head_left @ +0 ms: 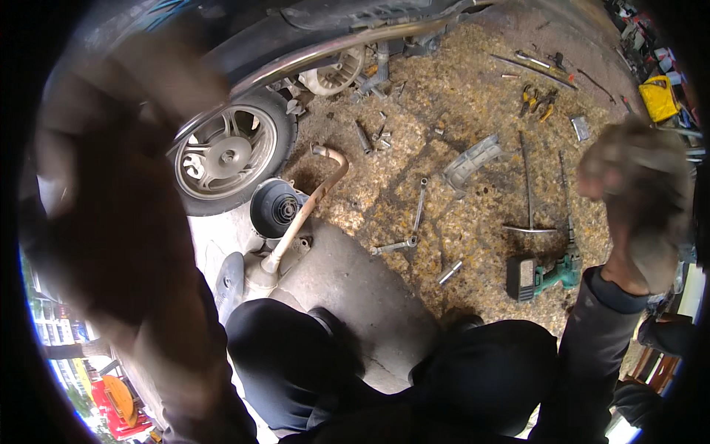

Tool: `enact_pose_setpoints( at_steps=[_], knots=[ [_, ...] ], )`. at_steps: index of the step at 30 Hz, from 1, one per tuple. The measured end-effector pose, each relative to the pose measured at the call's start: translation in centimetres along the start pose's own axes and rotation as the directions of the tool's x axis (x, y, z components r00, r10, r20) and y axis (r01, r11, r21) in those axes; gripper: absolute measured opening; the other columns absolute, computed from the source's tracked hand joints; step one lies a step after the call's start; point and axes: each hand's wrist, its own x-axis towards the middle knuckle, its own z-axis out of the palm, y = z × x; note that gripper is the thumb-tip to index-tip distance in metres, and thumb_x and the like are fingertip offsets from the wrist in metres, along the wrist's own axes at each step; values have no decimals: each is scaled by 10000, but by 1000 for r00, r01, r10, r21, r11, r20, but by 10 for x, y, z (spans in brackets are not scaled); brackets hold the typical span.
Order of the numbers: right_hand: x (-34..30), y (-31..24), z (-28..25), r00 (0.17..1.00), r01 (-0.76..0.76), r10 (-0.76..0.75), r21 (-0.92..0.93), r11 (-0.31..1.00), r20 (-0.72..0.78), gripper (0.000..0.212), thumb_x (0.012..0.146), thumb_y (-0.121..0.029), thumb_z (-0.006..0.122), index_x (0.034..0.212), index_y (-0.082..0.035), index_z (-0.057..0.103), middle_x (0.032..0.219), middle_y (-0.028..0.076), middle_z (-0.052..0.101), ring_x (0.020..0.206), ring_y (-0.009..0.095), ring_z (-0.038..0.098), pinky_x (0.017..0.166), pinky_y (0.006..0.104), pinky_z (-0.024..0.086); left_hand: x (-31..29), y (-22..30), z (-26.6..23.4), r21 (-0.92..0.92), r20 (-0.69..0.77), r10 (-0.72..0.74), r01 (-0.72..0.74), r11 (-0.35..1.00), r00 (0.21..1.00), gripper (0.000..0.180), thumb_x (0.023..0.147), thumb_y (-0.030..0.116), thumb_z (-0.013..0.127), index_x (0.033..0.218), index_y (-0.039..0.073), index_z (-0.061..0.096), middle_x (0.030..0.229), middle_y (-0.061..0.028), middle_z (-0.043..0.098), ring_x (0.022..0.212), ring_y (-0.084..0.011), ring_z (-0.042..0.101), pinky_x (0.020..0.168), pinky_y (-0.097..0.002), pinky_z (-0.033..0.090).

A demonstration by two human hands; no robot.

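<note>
My left hand [118, 185] is raised close on the left, large, dark and smeared by motion. Its fingers reach toward the scooter's dark body panel [259, 44], but whether they touch it does not show. My right hand [640, 196] is lifted at the right, above the floor beside the tools. Its fingers look curled in; anything inside them is hidden. Below the panel stands a scooter wheel [228, 157] with a spoked rim. Before it lie a round dark housing [275, 209] and a bent, rusty exhaust pipe [323, 194].
On the stained floor lie a green cordless power tool [555, 274], wrenches [420, 206], a socket [450, 272], a T-handle tool [529, 192], a curved grey metal part [473, 161] and pliers [538, 101]. A yellow item [658, 98] sits among clutter at the right.
</note>
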Motion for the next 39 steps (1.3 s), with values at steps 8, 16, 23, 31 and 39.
enact_pose_setpoints(
  at_steps=[8, 16, 23, 31, 39],
  knots=[
    [-58, 61, 48, 826, -563, 559, 162, 810, 74, 333, 783, 8, 767, 1077, -31, 614, 957, 65, 629, 778, 123, 596, 689, 264, 501, -215, -177, -96, 912, -49, -920, 393, 118, 389, 408, 743, 182, 733, 1125, 82, 631, 1023, -145, 661, 926, -343, 650, 828, -390, 528],
    [-52, 74, 62, 749, -654, 660, -88, 751, 69, 329, 779, -82, 804, 1036, -6, 613, 890, 68, 614, 773, 134, 586, 679, 285, 494, -266, -224, -109, 995, -53, -944, 95, -22, 326, 252, 832, 169, 547, 1031, 182, 701, 1223, -60, 575, 1180, -335, 512, 941, -544, 440],
    [-50, 92, 71, 680, -727, 730, -72, 683, 64, 346, 770, -159, 817, 1030, -13, 641, 848, 56, 611, 782, 135, 591, 687, 289, 498, -194, -217, -154, 681, -17, -832, 615, 397, 555, 212, 805, -6, 667, 1010, 44, 660, 968, -87, 666, 936, -224, 605, 831, -343, 478],
    [-36, 112, 89, 658, -696, 708, -149, 702, 256, 408, 796, -273, 783, 1090, -20, 656, 953, 110, 648, 881, 200, 643, 765, 332, 536, -100, -159, -139, 69, 10, -952, 950, 305, 305, 288, 913, 93, 583, 1195, 50, 614, 1092, 3, 648, 974, -119, 574, 883, -292, 462],
    [-38, 141, 131, 521, -745, 800, -300, 596, 298, 895, 794, -522, 717, 1415, 16, 362, 1418, 277, 415, 1290, 367, 467, 1089, 457, 373, -35, -147, -49, 178, 25, -969, 953, 246, 246, 386, 913, 271, 601, 1211, 28, 567, 996, -61, 619, 936, -175, 597, 837, -344, 503]
  ],
)
